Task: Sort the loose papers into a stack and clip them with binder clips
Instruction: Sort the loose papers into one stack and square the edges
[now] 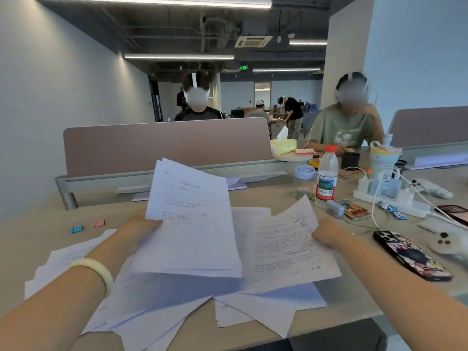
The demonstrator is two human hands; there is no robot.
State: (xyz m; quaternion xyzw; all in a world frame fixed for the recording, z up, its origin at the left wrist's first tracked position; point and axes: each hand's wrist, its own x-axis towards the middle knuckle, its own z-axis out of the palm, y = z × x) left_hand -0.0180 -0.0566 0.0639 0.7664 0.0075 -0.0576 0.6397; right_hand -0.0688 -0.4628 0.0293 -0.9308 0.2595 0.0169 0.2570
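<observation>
My left hand (141,228) grips the left edge of a raised stack of printed papers (195,224), held tilted above the desk. Over at the right, my right hand (326,235) pinches the right edge of a single printed sheet (283,247), lifted slightly beside the stack. Several loose papers (157,300) lie scattered and overlapping on the desk beneath both. At the left of the desk, apart from the papers, lie a blue binder clip (76,229) and a pink binder clip (98,223).
A phone (411,254) lies right of my right arm. A water bottle (327,173), a clear cup (304,182), a power strip with cables (391,201) and a game controller (448,243) crowd the right side. A divider panel (164,143) borders the back. The desk's front edge (329,328) is near.
</observation>
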